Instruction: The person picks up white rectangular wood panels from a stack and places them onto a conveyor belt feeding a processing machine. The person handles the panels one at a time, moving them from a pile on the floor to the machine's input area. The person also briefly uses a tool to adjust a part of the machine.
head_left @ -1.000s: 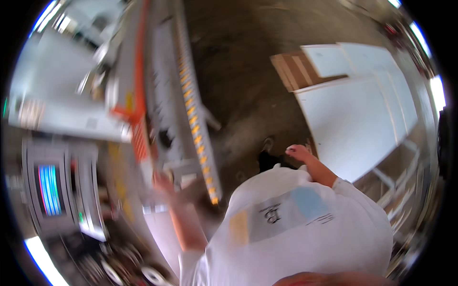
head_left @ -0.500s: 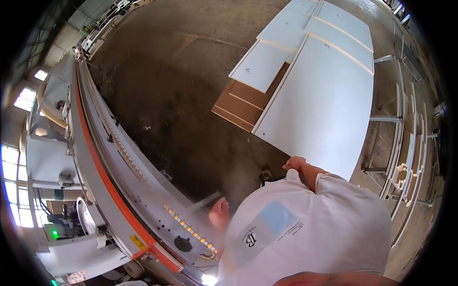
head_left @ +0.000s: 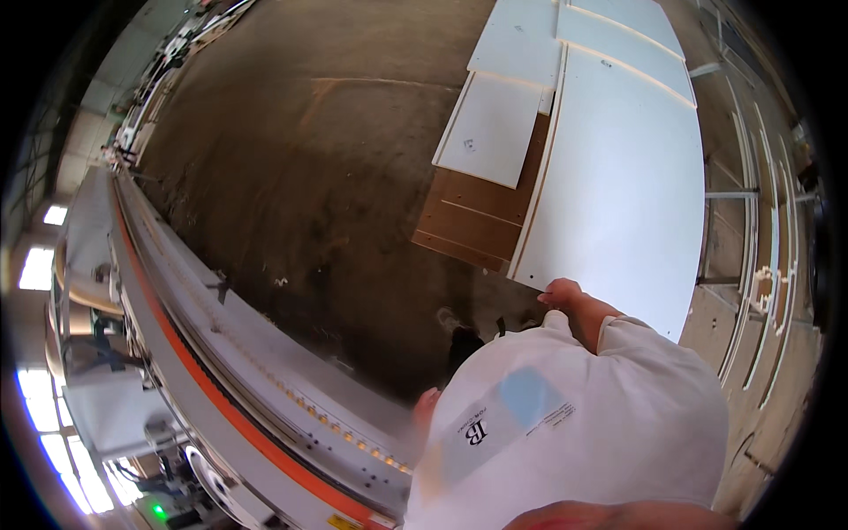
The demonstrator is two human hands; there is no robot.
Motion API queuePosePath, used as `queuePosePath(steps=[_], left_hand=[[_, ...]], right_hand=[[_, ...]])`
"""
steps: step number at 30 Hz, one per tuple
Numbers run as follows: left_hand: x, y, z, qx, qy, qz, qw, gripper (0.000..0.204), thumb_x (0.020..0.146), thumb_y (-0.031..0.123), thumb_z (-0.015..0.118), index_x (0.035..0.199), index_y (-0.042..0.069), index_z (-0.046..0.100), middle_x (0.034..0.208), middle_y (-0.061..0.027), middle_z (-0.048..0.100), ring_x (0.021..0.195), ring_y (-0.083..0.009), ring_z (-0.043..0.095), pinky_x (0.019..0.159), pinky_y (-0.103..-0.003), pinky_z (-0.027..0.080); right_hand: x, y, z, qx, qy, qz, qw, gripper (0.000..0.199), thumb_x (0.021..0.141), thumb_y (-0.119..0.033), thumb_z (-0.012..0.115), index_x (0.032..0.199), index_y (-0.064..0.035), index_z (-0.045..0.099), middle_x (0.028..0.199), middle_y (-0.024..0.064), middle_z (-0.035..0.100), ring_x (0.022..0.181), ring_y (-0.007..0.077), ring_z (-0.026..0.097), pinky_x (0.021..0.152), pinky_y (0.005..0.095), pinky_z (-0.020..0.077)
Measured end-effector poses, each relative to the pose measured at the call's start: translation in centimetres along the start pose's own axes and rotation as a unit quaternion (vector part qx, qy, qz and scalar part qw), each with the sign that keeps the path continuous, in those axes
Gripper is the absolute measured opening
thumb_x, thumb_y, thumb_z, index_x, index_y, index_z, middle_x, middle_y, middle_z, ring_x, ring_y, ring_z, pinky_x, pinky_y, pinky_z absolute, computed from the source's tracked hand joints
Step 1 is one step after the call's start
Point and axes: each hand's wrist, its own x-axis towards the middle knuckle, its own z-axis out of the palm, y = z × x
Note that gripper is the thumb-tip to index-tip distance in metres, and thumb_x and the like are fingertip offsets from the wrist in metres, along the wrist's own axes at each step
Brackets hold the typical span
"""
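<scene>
Since the earlier frame, right hand [head_left: 562, 293] reaches the white panel's [head_left: 618, 177] near corner, fingers closed on its edge; large, stiff, likely heavy: grip edges. Left hand [head_left: 427, 406]: state hidden.

Your right hand [head_left: 560, 292] is stretched out ahead of you and to the right, arm nearly straight, fingers curled downward in a loose fist-like bend. The forearm is bare from the wrist back to the short white sleeve [head_left: 636, 340] at your shoulder. Your left hand [head_left: 426, 405] hangs low by your left side; only a small part of it shows past your white shirt [head_left: 574, 424], so its fingers cannot be made out.
</scene>
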Motion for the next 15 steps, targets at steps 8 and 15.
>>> queuePosePath(steps=[8,15], left_hand=[[19.0,7.6,-6.6,0.12,-0.182,-0.059,0.974,0.028,0.095,0.021,0.064,0.115,0.001,0.068,0.088,-0.0102,0.074,0.074,-0.016,0.072,0.071,-0.029,0.056],[36.8,19.6,-2.6,0.183,-0.24,-0.028,0.953,0.027,0.095,0.018,0.063,0.116,0.002,0.069,0.092,-0.009,0.074,0.075,-0.0159,0.071,0.071,-0.03,0.055]], right_hand=[[5.1,-4.4,-3.8,0.184,0.098,0.109,0.972,0.045,0.089,-0.05,0.058,0.088,-0.0087,0.075,0.08,0.0066,0.075,0.079,0.0244,0.071,0.078,0.0378,0.0553],[12.2,0.4,-9.8,0.207,0.191,0.197,0.939,0.043,0.088,-0.05,0.065,0.104,-0.0096,0.069,0.099,0.0104,0.074,0.098,0.0302,0.069,0.087,0.0408,0.0533]])
